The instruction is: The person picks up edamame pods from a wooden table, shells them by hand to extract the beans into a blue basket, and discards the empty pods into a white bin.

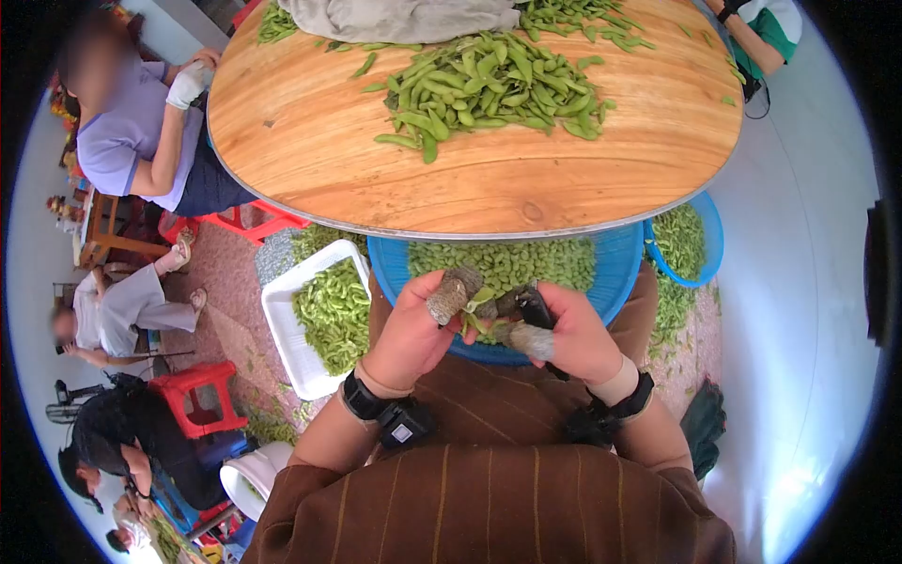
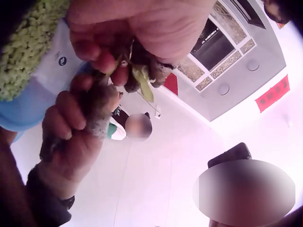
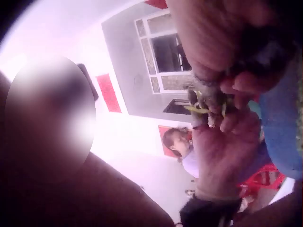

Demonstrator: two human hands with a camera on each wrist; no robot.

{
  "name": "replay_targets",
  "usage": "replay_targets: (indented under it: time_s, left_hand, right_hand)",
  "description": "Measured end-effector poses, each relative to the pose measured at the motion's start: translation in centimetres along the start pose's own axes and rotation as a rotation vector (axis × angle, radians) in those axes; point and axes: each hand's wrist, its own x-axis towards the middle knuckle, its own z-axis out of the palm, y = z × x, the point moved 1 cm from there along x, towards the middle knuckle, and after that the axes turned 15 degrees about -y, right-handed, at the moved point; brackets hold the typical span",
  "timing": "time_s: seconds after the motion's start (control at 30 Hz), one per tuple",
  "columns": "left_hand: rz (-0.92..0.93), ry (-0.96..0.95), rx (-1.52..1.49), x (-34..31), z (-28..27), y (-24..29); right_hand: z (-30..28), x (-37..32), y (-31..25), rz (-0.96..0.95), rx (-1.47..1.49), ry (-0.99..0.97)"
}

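Note:
In the head view both hands meet over a blue basin of shelled green soybeans. My left hand pinches a green soybean pod between thumb and fingers. Grey, worn wraps cover its fingertips. Close against the pod, my right hand curls its fingers round a black handle-like object, whose working end is hidden. Its thumb also wears a grey wrap. In the left wrist view the split-looking pod hangs between the fingertips.
A round wooden table with a heap of pods stands ahead. A white tray of green beans is at the left, a blue basket at the right. Several people sit around, near red stools.

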Motion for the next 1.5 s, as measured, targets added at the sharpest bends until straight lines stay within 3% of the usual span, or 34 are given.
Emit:
replay_targets:
  time_s: [0.03,0.07,0.1,0.2,0.37,0.4,0.47,0.57,0.7,0.77,0.83,0.9,1.0,1.1,1.13,1.2,1.23,1.27,1.3,1.37,1.4,1.47,1.5]
  left_hand:
    - [0.02,-0.073,0.022,0.1,-0.6,-0.4]
    - [0.039,-0.147,0.044,0.1,-1.0,-0.7]
    - [0.038,-0.146,0.045,0.1,-0.6,-0.5]
    - [0.009,-0.074,-0.006,0.1,0.7,0.3]
    - [0.016,0.018,0.549,0.4,1.3,0.1]
    - [0.016,0.019,0.548,0.4,1.2,0.3]
    - [0.07,-0.147,1.213,0.4,1.2,0.8]
    - [-0.06,-0.181,1.329,0.5,0.9,0.9]
    - [-0.01,-0.166,1.173,0.8,1.3,0.4]
    - [-0.063,-0.044,0.931,0.8,1.6,0.5]
    - [-0.035,-0.049,0.913,1.0,1.6,0.4]
    - [-0.007,-0.052,0.892,1.0,1.4,0.0]
    - [-0.019,-0.073,0.928,1.0,1.2,0.0]
    - [-0.056,-0.107,1.087,0.9,1.4,0.6]
    - [-0.008,-0.129,1.261,0.9,1.5,0.8]
    - [0.039,-0.153,1.43,0.6,2.0,1.4]
    - [-0.117,-0.176,0.902,0.4,2.3,1.7]
    - [-0.255,-0.189,0.37,0.3,2.5,1.8]
    - [-0.256,-0.19,0.368,0.2,2.2,1.6]
    - [-0.291,-0.305,-0.025,0.0,1.5,1.0]
    - [-0.293,-0.309,-0.024,0.2,1.7,1.1]
    - [-0.123,-0.213,0.691,0.6,2.2,1.5]
    - [-0.126,-0.216,0.689,0.7,2.2,1.7]
  right_hand:
    - [0.0,0.1,0.2,-0.001,0.0,-0.003]
    - [-0.2,0.1,0.6,-0.027,-0.212,0.078]
    - [-0.4,0.1,0.7,-0.053,-0.424,0.161]
    - [-0.8,0.0,0.3,-0.119,-0.524,0.22]
    - [-1.3,-0.3,-0.3,-0.166,-0.785,0.299]
    - [-1.5,-0.3,-0.3,-0.155,-0.84,0.315]
    - [-1.8,-0.4,-0.2,-0.143,-0.759,0.29]
    - [-2.2,-0.3,0.1,-0.145,-0.596,0.263]
    - [-1.7,-0.6,-0.7,-0.106,-0.443,0.21]
    - [-1.6,-1.1,-0.6,-0.084,-0.439,0.166]
    - [-1.4,-1.5,-0.7,-0.063,-0.44,0.124]
    - [-0.9,-1.7,-0.8,-0.026,-0.261,0.073]
    - [-0.8,-1.7,-0.9,-0.036,-0.283,0.067]
    - [-1.0,-1.7,-0.8,0.03,-0.298,0.057]
    - [-1.2,-1.7,-0.8,0.033,-0.296,0.058]
    - [-1.3,-1.6,-0.6,-0.008,-0.029,-0.042]
    - [-1.2,-1.8,-0.8,-0.005,-0.028,-0.041]
    - [-0.9,-2.1,-1.3,0.019,0.267,-0.118]
    - [-0.7,-2.4,-1.7,0.044,0.562,-0.193]
    - [-0.6,-2.5,-2.1,0.061,0.55,-0.188]
    - [-0.7,-2.5,-2.3,0.077,0.536,-0.184]
    - [-1.0,-2.1,-1.8,0.091,0.383,-0.115]
    - [-1.1,-1.9,-1.5,0.107,0.23,-0.05]
